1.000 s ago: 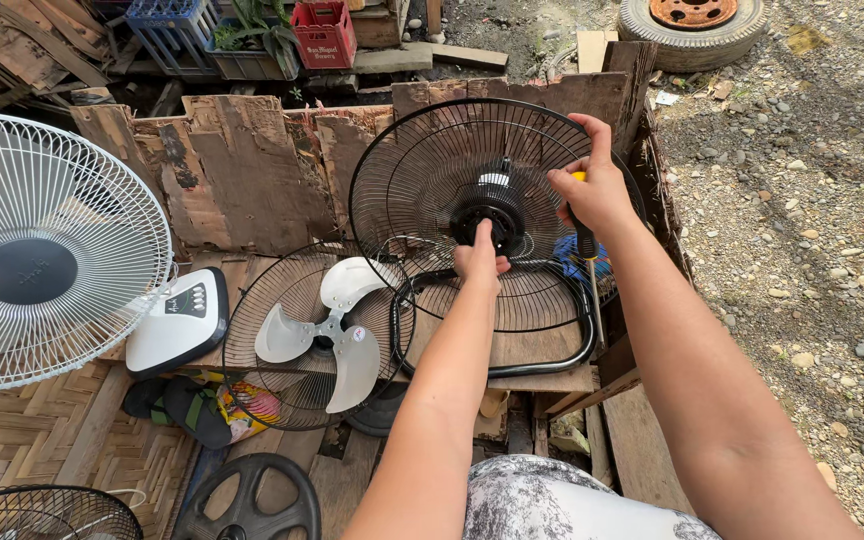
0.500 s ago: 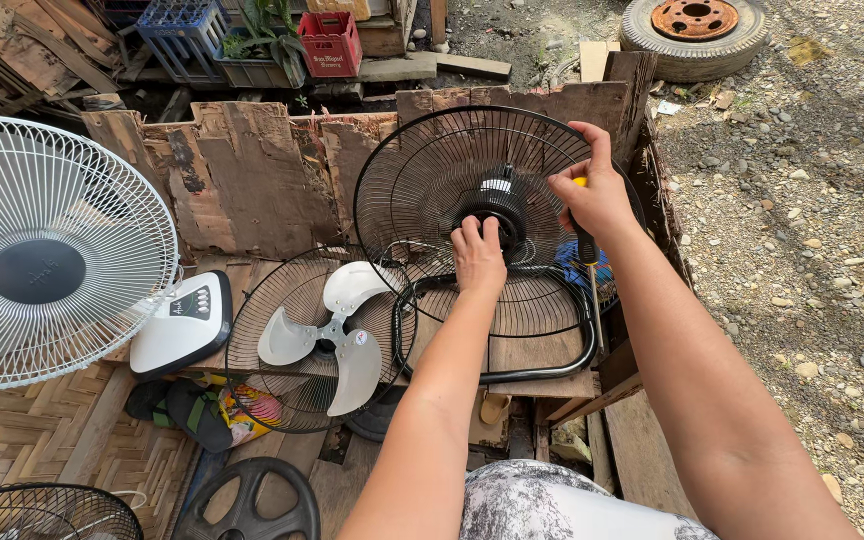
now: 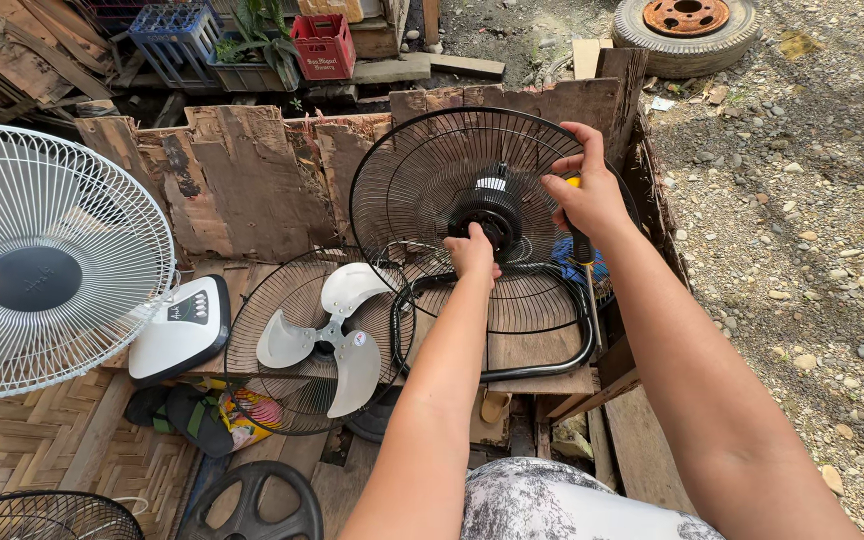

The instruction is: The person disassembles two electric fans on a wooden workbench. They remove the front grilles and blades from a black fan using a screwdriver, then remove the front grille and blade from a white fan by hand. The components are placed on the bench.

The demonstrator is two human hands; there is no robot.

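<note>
Fan stripped: white blade [image 3: 327, 335] lies in the detached front guard [image 3: 297, 345] on the wooden worktop [image 3: 542, 350]. Left hand [image 3: 472, 252] pinches the motor hub [image 3: 487, 222]; right hand [image 3: 582, 195] grips the upright rear guard [image 3: 432, 170] and a screwdriver [image 3: 584, 262]. Rear guard remains mounted.

The left hand [image 3: 472, 250] covers the lower part of the black hub [image 3: 487, 215], so what its fingers grip there cannot be told. The right hand [image 3: 582, 195] wraps the top of a screwdriver [image 3: 582, 250]; its handle end is hidden in the fist, and its tip is lost behind the stand tube [image 3: 552, 365], perhaps. Far left of both hands, the white fan [image 3: 42, 260] is cut by the frame's edge. Below it, a dark grille [image 3: 32, 515] and a black wheel-like part [image 3: 252, 505] run off the bottom edge
</note>
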